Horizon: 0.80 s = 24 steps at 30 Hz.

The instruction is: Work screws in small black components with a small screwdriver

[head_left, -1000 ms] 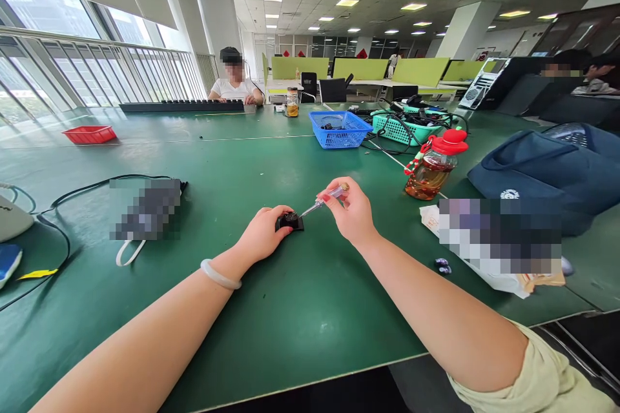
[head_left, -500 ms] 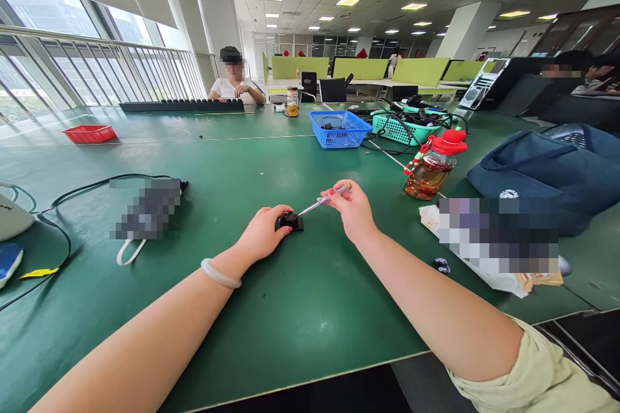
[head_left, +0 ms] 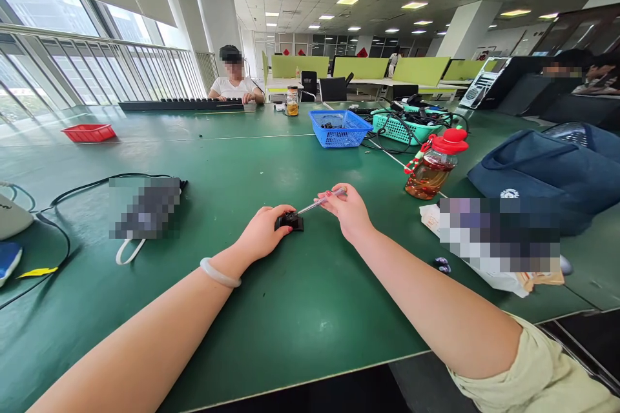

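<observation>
On the green tabletop (head_left: 310,310), my left hand (head_left: 261,231) is closed around a small black device (head_left: 292,222), thumb on its near side and fingers on its far side. A flat dark part of it shows at the right. My right hand (head_left: 345,208) pinches the clear handle of a thin screwdriver (head_left: 317,204) with a metal shaft. Slanting down to the left, its tip meets the top of the black device. What lies under the tip is too small to make out.
Left of my hands lies a blurred dark object (head_left: 151,210) with a cable. A blue basket (head_left: 340,132), a green basket (head_left: 400,129) of cables and a red-lidded bottle (head_left: 431,174) stand beyond. A navy bag (head_left: 542,168) is at the right. Another person (head_left: 235,84) sits across.
My right hand has shifted slightly left and down, tilting the screwdriver a little lower. My left hand and the black device stay in place. The person across has lowered a hand.
</observation>
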{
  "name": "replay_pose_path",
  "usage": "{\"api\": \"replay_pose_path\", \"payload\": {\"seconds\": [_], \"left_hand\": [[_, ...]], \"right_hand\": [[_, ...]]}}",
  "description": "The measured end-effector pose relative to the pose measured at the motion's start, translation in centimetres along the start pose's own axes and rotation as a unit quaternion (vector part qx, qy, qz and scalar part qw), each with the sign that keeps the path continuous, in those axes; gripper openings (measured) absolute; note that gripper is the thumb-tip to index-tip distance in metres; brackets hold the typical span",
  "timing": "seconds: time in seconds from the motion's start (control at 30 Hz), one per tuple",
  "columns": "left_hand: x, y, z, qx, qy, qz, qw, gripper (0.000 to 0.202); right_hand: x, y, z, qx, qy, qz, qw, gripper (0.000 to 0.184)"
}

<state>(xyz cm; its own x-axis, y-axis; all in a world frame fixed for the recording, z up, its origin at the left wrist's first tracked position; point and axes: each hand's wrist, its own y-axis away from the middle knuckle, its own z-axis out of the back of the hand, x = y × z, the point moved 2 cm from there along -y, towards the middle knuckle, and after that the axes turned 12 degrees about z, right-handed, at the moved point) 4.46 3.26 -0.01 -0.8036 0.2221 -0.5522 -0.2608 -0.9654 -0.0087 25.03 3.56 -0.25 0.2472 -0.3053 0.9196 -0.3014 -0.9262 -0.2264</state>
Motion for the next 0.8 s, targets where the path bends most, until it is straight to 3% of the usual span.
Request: {"api": "replay_pose_path", "payload": {"seconds": [0.2,0.47,0.8], "left_hand": [[-0.09,0.00,-0.04,-0.005,-0.008,0.008,1.000,0.041],[-0.16,-0.02,0.04,-0.012,-0.011,0.010,1.000,0.036],[0.10,-0.14,-0.10,-0.017,-0.011,0.002,1.000,0.035]], "right_hand": [[-0.03,-0.18,-0.03,-0.002,0.024,-0.031,0.999,0.030],[-0.14,-0.44,0.45,0.000,-0.003,-0.035,0.999,0.022],[-0.32,-0.37,0.35,-0.019,-0.021,-0.087,0.996,0.018]]}}
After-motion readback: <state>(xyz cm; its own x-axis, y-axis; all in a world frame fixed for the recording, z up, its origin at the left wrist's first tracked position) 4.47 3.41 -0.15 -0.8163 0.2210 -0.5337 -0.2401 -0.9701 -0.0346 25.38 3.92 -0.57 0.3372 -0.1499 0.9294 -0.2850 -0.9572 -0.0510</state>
